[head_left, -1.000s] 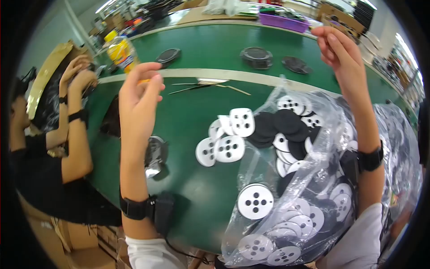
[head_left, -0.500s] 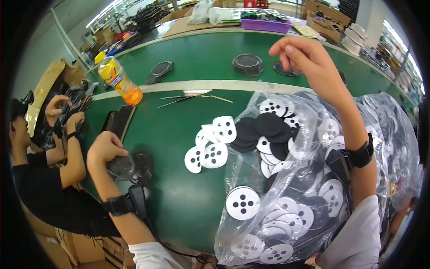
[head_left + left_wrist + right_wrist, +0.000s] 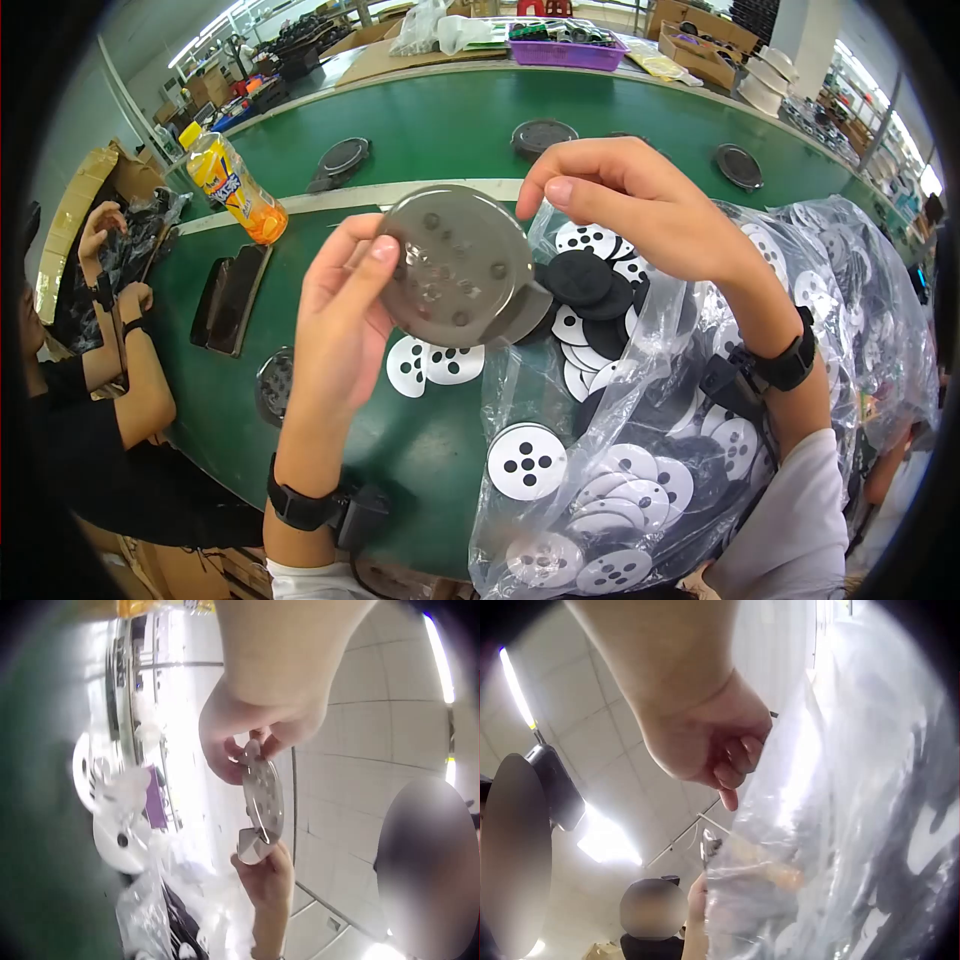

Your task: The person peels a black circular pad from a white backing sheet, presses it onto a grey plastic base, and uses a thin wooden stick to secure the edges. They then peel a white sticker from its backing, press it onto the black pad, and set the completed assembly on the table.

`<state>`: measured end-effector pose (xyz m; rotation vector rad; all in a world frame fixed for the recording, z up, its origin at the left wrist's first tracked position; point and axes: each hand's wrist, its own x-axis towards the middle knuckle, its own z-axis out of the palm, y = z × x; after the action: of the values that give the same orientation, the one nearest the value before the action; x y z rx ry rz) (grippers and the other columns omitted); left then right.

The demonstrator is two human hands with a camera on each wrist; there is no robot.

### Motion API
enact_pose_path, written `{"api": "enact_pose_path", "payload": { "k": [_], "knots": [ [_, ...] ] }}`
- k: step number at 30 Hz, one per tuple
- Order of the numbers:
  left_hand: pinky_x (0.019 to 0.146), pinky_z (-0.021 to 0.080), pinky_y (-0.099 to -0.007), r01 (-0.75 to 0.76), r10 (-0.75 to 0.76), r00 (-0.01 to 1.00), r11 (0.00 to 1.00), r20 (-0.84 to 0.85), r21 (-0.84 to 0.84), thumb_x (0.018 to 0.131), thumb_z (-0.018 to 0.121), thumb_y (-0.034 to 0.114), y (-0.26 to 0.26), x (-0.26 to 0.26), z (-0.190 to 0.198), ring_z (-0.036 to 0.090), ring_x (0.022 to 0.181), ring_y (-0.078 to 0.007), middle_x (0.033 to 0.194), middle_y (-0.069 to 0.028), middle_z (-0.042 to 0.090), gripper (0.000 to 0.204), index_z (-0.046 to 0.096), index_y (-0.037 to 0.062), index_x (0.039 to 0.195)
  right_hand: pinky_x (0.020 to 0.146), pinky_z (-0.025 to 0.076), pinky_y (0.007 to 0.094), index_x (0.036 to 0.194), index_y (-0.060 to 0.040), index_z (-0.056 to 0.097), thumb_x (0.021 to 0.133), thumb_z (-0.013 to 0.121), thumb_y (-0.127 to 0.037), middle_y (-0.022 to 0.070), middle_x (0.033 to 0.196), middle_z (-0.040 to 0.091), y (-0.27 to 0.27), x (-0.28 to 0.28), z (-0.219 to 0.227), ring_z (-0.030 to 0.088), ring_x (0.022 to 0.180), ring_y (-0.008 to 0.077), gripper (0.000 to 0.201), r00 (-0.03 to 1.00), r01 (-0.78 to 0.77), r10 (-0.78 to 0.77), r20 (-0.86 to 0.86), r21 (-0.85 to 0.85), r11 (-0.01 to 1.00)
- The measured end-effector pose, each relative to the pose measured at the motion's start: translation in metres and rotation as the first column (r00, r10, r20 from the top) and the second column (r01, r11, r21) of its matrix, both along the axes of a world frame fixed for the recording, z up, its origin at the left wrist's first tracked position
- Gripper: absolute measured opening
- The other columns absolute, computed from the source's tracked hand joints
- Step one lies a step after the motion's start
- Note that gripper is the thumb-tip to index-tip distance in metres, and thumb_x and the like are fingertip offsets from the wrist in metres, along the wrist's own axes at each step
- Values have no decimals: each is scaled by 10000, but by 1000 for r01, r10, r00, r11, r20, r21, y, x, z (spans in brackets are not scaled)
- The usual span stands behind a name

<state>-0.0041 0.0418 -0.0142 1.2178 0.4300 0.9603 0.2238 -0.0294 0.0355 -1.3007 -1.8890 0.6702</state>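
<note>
My left hand [image 3: 345, 320] pinches the left edge of a smoky, see-through round plastic cover [image 3: 458, 275], thumb on its near face. Small round bumps dot the cover, and a curved flap shows at its lower right. In the left wrist view the cover [image 3: 264, 795] appears nearly edge-on between both hands. My right hand [image 3: 645, 205] hovers by the cover's upper right edge, fingers loosely curled and holding nothing. Below lie white discs with black holes [image 3: 527, 462] and black discs [image 3: 580, 278], many on or under a clear plastic bag [image 3: 640, 400].
Another dark round cover [image 3: 275, 385] lies left of my left forearm, near a dark flat case [image 3: 230, 300]. An orange drink bottle [image 3: 235, 185] stands behind. More round covers [image 3: 740, 166] lie on the far green surface, with a purple basket [image 3: 567, 52] beyond. Another person sits at left.
My left hand went down to the left, took a smoky cover from the table and brought it up to the middle. My right hand came down and leftward toward it.
</note>
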Motion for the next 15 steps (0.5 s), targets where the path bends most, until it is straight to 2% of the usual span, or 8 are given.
{"api": "enact_pose_path", "payload": {
  "k": [2,3,5,7,10,13,15],
  "knots": [
    [787,484,-300,-31,31,999,999,-27,15,920,471,145,-7,5,-1,574,905,-133,995,-70,588,161,510,34,1030,554,298,213,885,17,558,904,457,-184,-31,710,434,-2,-6,-4,351,641,50,226,994,-20,15,-110,-48,999],
    [765,494,-298,-20,20,1000,1000,2,-15,919,474,148,-9,6,0,579,895,-134,991,-76,588,164,503,37,1036,554,298,213,885,17,558,904,457,-184,-31,710,434,-2,-9,-6,351,641,50,226,994,-22,17,-107,-49,999],
    [743,504,-296,-12,14,999,999,31,-53,918,478,150,-14,9,-1,584,886,-134,986,-82,589,168,496,39,1043,525,323,260,849,22,543,879,472,-171,27,617,430,-3,-15,-11,369,578,102,207,996,1,1,-90,17,1000],
    [691,522,-288,-70,70,997,997,36,-19,913,486,147,-16,11,-3,591,868,-130,974,-88,590,172,486,44,1051,528,329,265,844,26,539,877,467,-161,38,619,428,-2,-16,-10,375,578,108,203,997,-4,6,-81,35,999],
    [695,521,-283,-77,77,997,997,-22,-11,901,500,140,-18,7,6,591,868,-123,963,-83,594,183,491,35,1051,534,340,275,834,34,531,874,458,-142,61,622,423,-4,-17,-11,385,578,120,195,998,-4,8,-66,56,998],
    [737,502,-275,-96,92,995,992,-41,-87,888,512,129,-16,4,7,586,879,-118,960,-77,597,212,497,17,1068,539,343,275,833,29,545,868,453,-141,64,629,438,-1,-14,-8,389,581,120,196,1000,20,-20,-3,59,998],
    [776,482,-279,-120,119,993,986,-10,-116,879,524,135,-11,2,5,581,890,-116,959,-57,599,229,519,5,1068,579,394,309,840,24,569,849,455,-139,102,658,515,-2,-12,-5,476,596,184,199,974,144,-130,183,-66,987]
  ]
}}
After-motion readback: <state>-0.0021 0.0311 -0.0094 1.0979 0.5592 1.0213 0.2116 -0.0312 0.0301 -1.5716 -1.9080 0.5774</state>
